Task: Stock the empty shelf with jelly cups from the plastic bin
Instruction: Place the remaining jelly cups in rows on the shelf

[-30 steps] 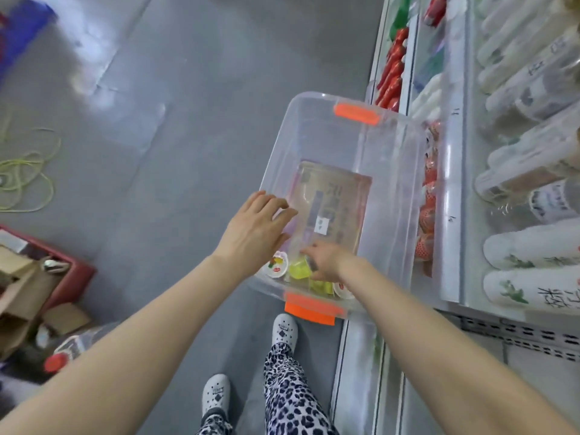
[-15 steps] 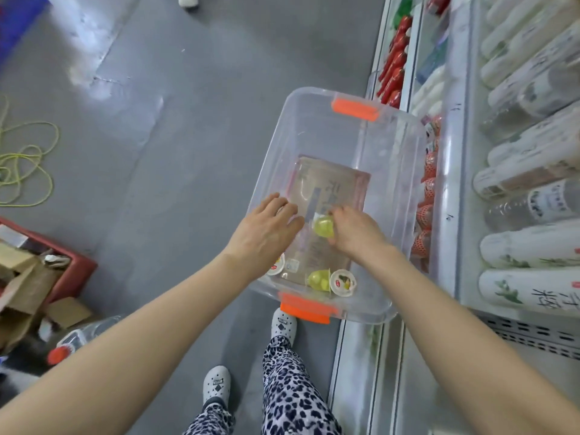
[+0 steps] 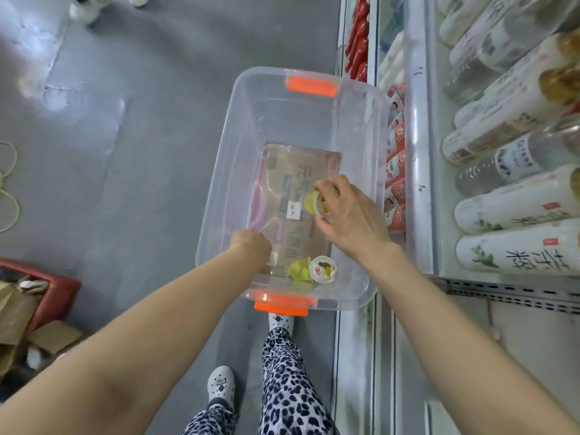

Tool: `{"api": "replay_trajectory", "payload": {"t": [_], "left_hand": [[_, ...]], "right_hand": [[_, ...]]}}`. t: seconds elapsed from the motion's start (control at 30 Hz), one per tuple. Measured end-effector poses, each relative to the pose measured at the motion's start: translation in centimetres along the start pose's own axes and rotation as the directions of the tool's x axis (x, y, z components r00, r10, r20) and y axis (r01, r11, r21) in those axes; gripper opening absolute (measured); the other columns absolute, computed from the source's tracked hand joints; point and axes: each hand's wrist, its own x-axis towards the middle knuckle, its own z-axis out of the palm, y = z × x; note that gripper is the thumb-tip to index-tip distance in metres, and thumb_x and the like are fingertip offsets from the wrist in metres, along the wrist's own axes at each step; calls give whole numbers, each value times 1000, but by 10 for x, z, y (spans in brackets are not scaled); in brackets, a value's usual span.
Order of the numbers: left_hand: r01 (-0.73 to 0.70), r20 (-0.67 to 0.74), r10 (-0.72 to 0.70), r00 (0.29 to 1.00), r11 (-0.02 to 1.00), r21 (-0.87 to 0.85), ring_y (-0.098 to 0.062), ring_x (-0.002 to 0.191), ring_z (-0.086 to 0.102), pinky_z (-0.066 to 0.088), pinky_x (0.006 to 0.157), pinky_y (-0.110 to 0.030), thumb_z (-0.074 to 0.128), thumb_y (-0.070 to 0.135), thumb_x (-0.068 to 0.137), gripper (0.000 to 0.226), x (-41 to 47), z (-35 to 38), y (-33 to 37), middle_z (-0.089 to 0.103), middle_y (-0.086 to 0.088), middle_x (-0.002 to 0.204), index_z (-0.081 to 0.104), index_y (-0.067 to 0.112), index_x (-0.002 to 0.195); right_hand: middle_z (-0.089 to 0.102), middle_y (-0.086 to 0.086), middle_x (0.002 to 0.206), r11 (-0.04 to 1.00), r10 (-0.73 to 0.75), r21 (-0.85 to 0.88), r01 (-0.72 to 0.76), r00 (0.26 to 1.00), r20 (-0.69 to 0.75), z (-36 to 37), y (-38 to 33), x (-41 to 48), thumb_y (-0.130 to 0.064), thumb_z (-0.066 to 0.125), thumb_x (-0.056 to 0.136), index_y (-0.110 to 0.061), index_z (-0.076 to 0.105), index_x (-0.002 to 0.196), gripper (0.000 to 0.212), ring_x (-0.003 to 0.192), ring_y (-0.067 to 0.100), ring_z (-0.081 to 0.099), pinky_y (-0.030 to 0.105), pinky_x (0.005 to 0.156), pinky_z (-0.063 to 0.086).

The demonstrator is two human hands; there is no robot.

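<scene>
A clear plastic bin (image 3: 219,171) with orange latches stands beside the shelf unit. My right hand (image 3: 348,215) pinches a yellow jelly cup (image 3: 311,202) above the middle of the bin, close to its right wall. Two more jelly cups lie at the bin's near end: a yellow one (image 3: 298,269) and one showing its white lid (image 3: 323,269). My left hand (image 3: 251,246) reaches down into the near left corner, next to a pale cup (image 3: 273,258). Its fingers are hidden. A lower shelf (image 3: 396,171) to the right holds a row of red-patterned cups.
Rows of bottles (image 3: 514,202) lie on the upper shelf at the right. A red crate (image 3: 59,287) with cardboard scraps sits on the grey floor at the left, with yellow cord (image 3: 9,189) beyond it. Another person's shoes (image 3: 83,9) show at the top left.
My right hand picked a yellow cup from the bin's near end and lifted it up and to the right. My left hand left the rim and dipped into the near left corner.
</scene>
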Motion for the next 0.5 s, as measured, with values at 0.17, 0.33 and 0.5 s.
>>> {"api": "replay_trajectory", "payload": {"t": [0.17, 0.33, 0.5], "left_hand": [[-74, -54, 75, 996, 997, 11, -24, 121, 54, 45, 86, -33, 57, 24, 92, 40, 0, -1, 0, 55, -2, 129, 48, 25, 131], [-107, -242, 65, 968, 980, -166, -31, 113, 46, 47, 92, -39, 62, 23, 83, 54, -14, -13, -8, 47, -13, 122, 39, 13, 130], [-206, -507, 44, 861, 941, -268, -32, 105, 49, 32, 97, -33, 63, 26, 79, 55, -46, -22, -17, 53, -13, 115, 41, 10, 128]], "right_hand": [[49, 8, 115, 1000, -1, 13, 1, 1000, -19, 2, 1, -2, -26, 65, 86, -16, 46, 123, 43, 86, 26, 58, 33, 61, 48], [49, 7, 117, 994, 41, 109, -33, 996, -79, -4, -1, -10, -23, 69, 83, -18, 45, 128, 51, 93, 25, 57, 37, 74, 54], [49, 8, 119, 984, 132, 141, -107, 974, -184, -20, -10, -41, -22, 69, 82, -17, 48, 131, 54, 98, 26, 57, 32, 77, 48]]}}
